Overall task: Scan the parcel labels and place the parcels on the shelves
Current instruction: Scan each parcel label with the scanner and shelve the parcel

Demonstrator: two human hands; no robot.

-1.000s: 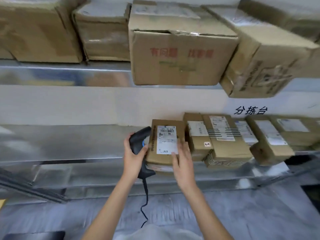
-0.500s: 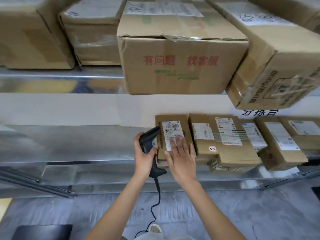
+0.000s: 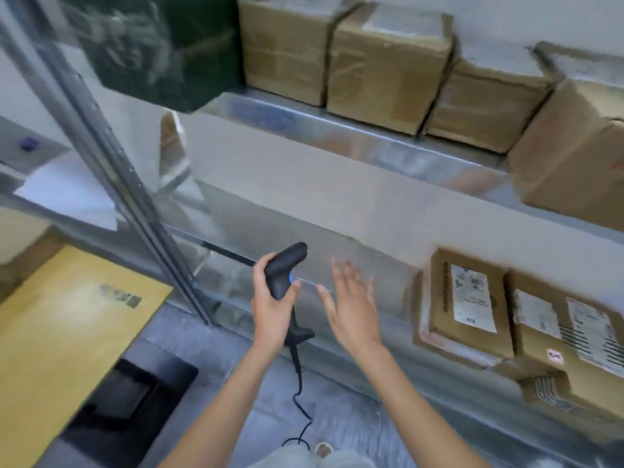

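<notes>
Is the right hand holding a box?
No, the right hand is open and empty, well apart from the nearest box on the shelf.

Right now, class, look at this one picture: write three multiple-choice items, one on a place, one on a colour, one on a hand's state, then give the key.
1. Where does the small brown cardboard parcel with the white label lie?
A. lower metal shelf
B. floor
C. yellow table

2. What colour is the corded handheld scanner?
A. white
B. black
C. red

3. How is the right hand?
A. gripping a parcel
B. clenched
C. open, holding nothing

Key: A, it rests on the lower metal shelf; B, its body is black; C, its fingers are spread, while the left hand grips the scanner.
</notes>
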